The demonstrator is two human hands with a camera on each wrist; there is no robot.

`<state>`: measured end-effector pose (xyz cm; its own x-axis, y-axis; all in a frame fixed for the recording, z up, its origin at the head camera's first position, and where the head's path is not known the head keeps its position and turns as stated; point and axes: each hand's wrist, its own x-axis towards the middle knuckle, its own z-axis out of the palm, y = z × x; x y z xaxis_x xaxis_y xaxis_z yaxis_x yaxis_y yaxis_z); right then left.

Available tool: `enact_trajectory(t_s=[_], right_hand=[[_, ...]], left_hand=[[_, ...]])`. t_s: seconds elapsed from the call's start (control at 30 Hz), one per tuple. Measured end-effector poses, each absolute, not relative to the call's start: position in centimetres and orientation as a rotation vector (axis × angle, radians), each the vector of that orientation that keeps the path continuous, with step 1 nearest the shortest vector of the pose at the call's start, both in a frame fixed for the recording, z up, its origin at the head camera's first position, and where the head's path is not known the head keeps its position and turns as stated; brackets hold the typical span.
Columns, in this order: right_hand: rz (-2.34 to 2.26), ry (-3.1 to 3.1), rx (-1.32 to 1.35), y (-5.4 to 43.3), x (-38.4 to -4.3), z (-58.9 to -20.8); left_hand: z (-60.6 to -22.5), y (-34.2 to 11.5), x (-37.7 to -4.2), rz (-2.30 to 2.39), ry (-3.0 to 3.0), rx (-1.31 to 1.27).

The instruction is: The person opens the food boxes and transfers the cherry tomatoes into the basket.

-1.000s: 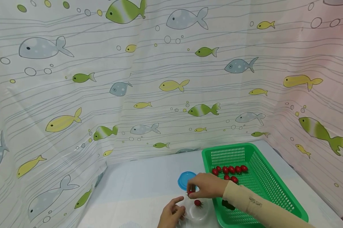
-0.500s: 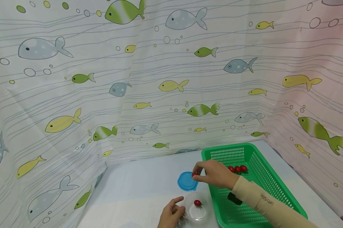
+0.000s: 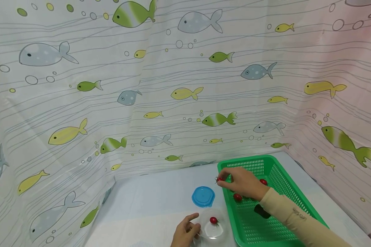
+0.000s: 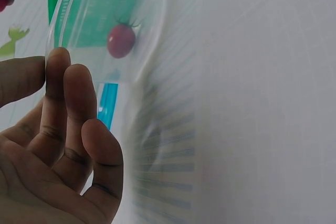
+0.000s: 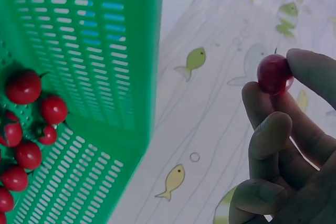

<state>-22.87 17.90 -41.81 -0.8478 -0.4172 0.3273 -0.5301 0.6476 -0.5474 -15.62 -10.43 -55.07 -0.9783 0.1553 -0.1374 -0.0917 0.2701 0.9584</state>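
Observation:
My right hand (image 3: pixel 242 181) pinches a cherry tomato (image 5: pixel 275 74) between thumb and fingertips, up over the near-left wall of the green basket (image 3: pixel 231 219). Its small stem points up in the right wrist view. With thumb and fingertips at the rim, my left hand (image 3: pixel 185 231) pinches a clear plastic bowl (image 4: pixel 89 3). One cherry tomato (image 3: pixel 213 220) lies inside that bowl, its green calyx showing. More red cherry tomatoes (image 5: pixel 23 86) lie in the basket, partly hidden by my right hand in the head view.
A blue round lid (image 3: pixel 203 196) lies flat on the white table (image 3: pixel 148 206), behind the bowl and left of the basket. A fish-printed curtain (image 3: pixel 160 103) surrounds the table at the back and sides.
My right hand has moved from over the bowl back and right to the basket's edge, still holding the cherry tomato. The left hand stays at the bowl.

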Motion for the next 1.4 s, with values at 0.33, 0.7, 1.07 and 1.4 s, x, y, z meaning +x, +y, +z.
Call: enact_trajectory(t_s=[0.33, 0.7, 1.07, 1.4], right_hand=[[0.993, -2.664, 0.678, 20.8, -24.0, -42.8], [0.958, -2.681, 0.557, 23.8, -25.0, -44.2], [0.929, -2.738, 0.51, 26.7, -25.6, -46.3], [0.827, -2.855, 0.476, 27.9, -25.8, -47.8]], left_hand=[[-54.9, -10.4, -15.7, 1.778, 2.326, 0.063], [-54.9, -10.2, -15.7, 1.784, 2.326, 0.038], [-55.2, -10.4, -15.7, 1.81, 2.293, 0.032], [-55.2, -10.3, -15.7, 1.804, 2.291, 0.026]])
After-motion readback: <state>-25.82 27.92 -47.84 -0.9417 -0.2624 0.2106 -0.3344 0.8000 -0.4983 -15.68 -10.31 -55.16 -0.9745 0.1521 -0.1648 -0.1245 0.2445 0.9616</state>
